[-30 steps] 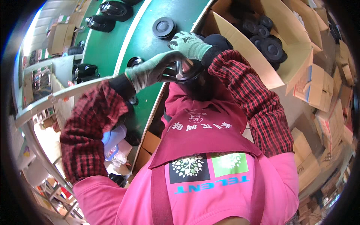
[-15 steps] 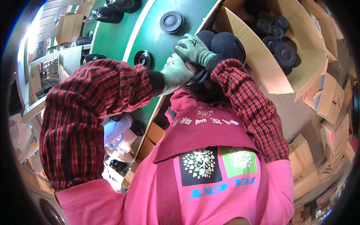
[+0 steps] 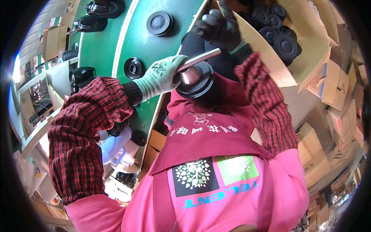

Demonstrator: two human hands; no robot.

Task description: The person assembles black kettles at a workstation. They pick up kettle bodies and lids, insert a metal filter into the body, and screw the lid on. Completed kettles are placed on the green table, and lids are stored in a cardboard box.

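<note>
My left hand point(image 3: 164, 75), in a pale green knit glove, is wrapped round a shiny metal tube point(image 3: 205, 57) whose free end points right. Just below the tube, over my lap, is a black round disc-shaped part point(image 3: 199, 87) with a shiny metal cone-like centre. Whether tube and disc are joined I cannot tell. My right hand point(image 3: 220, 29) is raised beyond the tube, its dark glove palm showing and fingers apart, holding nothing. On the green table, a black round ribbed disc point(image 3: 159, 23) and a smaller glossy black round part point(image 3: 134, 68) lie beyond my left hand.
An open cardboard box point(image 3: 309, 46) at the far right holds several black discs point(image 3: 286, 46). Glossy black housings point(image 3: 92, 23) stand at the far left of the green table point(image 3: 135, 38). A pale blue plastic container point(image 3: 116, 145) sits below my left forearm; more cartons point(image 3: 336, 92) are at right.
My hands were close together over the black part. Now my right hand has come away, up and to the right, palm turned into view. The metal tube in my left hand shows clearly.
</note>
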